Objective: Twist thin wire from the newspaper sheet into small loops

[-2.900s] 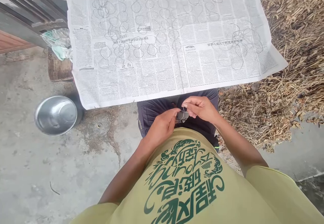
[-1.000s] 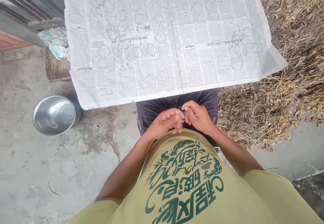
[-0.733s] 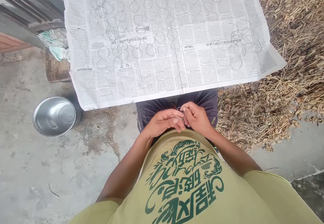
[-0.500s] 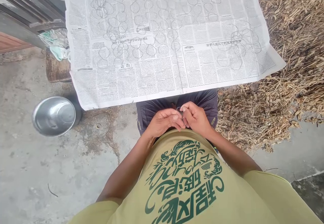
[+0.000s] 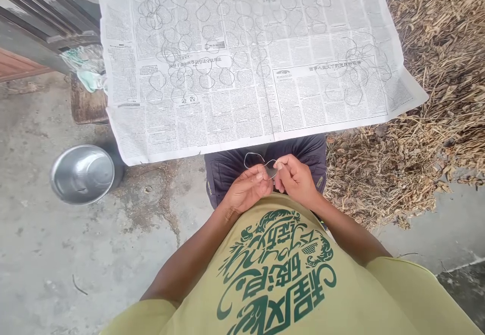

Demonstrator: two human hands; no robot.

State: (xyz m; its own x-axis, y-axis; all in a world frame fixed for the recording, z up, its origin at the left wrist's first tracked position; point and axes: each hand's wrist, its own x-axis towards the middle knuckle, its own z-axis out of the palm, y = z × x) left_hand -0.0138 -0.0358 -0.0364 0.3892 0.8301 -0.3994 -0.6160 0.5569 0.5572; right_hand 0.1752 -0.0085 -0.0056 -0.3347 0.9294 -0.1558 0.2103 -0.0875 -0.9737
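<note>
Both my hands meet just above my lap, in front of my green-printed shirt. My left hand (image 5: 245, 192) and my right hand (image 5: 297, 179) each pinch a thin bent wire (image 5: 254, 156), which now shows a rounded loop sticking out above my left fingers. Ahead of them a spread newspaper (image 5: 242, 117) carries several finished wire loops (image 5: 197, 47), more of them on its right side (image 5: 359, 69).
A metal bowl (image 5: 82, 173) stands on the concrete floor at the left. A dry straw pile (image 5: 435, 102) fills the right side. A dark block with a green cloth (image 5: 86, 69) sits left of the newspaper, under a metal door frame (image 5: 41, 16).
The wire was almost hidden between my fingertips before; now a curved loop of it stands out above my left hand. Both hands stayed in place over my lap.
</note>
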